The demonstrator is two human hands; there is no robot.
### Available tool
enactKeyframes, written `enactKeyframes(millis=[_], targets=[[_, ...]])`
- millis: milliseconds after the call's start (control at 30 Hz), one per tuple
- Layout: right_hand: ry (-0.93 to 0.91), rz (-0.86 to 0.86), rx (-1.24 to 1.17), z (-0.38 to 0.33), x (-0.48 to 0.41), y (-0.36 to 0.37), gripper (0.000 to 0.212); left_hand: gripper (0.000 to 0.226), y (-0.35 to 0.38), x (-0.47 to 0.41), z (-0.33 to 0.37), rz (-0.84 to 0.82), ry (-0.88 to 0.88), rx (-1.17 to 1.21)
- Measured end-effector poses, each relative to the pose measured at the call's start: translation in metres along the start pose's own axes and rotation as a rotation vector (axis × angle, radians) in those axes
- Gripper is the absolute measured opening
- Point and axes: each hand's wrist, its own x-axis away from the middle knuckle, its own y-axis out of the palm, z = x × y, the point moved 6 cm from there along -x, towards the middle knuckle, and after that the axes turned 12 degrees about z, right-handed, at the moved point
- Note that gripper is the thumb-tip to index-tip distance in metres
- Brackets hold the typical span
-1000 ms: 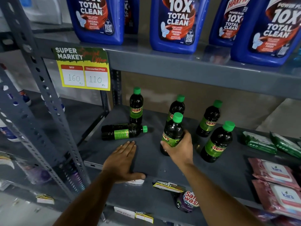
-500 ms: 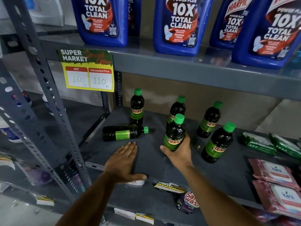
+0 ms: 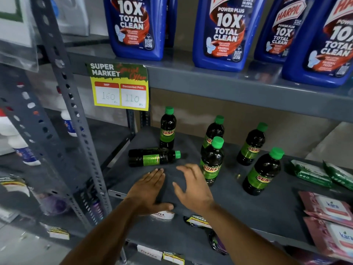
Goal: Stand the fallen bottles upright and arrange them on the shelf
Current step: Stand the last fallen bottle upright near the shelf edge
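Shelf [image 3: 248,213] was flat grey painted metal, matte, on perforated angle-iron uprights [image 3: 76,119]. Six small bottles on it: dark glossy plastic, waisted body, green screw cap, green wrap label reading SUNNY. Five stood upright: back-left bottle [image 3: 167,129], two mid ones, front [image 3: 212,161] just ahead of rear [image 3: 214,129], and two to the right [image 3: 251,145] [image 3: 263,172]. One fallen bottle [image 3: 153,157] lay on its side, cap pointing right, just in front of the back-left bottle's base, touching or nearly so.

Left hand [image 3: 148,191] lay flat, palm down on the shelf near its front edge, fingers straight and together, thumb out, holding nothing. Right hand [image 3: 192,185] was open, fingers spread and slightly curled, motion-blurred, empty, just left of the front mid bottle; contact with it couldn't be told.

Yellow-green paper price tag [image 3: 119,87] hung from the upper shelf edge. Blue rigid cleaner jugs [image 3: 225,33] above. Soft wipe packs, green [image 3: 311,173] and pink [image 3: 328,207], lay far right.
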Motion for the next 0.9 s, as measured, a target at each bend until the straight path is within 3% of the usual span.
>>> enactKeyframes(millis=[100, 233, 400, 567, 700, 900], targets=[[0.046, -0.308, 0.008, 0.001, -0.025, 0.033, 0.055, 0.116, -0.007, 0.014, -0.031, 0.120, -0.046, 0.005], [0.149, -0.475, 0.131, 0.010, -0.063, 0.064, 0.068, 0.114, -0.004, 0.030, -0.047, 0.113, -0.128, -0.029], [0.126, -0.686, 0.314, 0.020, -0.079, 0.089, 0.077, 0.114, -0.008, 0.032, -0.047, 0.122, -0.110, -0.041], [0.139, -0.678, 0.372, 0.014, -0.082, 0.090, 0.077, 0.115, -0.007, 0.032, -0.049, 0.150, -0.113, -0.043], [0.225, -0.768, 0.288, -0.001, -0.087, 0.076, 0.074, 0.112, -0.003, 0.033, -0.051, 0.143, -0.110, -0.037], [0.204, -0.566, 0.262, -0.038, -0.137, 0.027, 0.051, 0.110, -0.002, 0.034, -0.050, 0.155, -0.118, -0.052]])
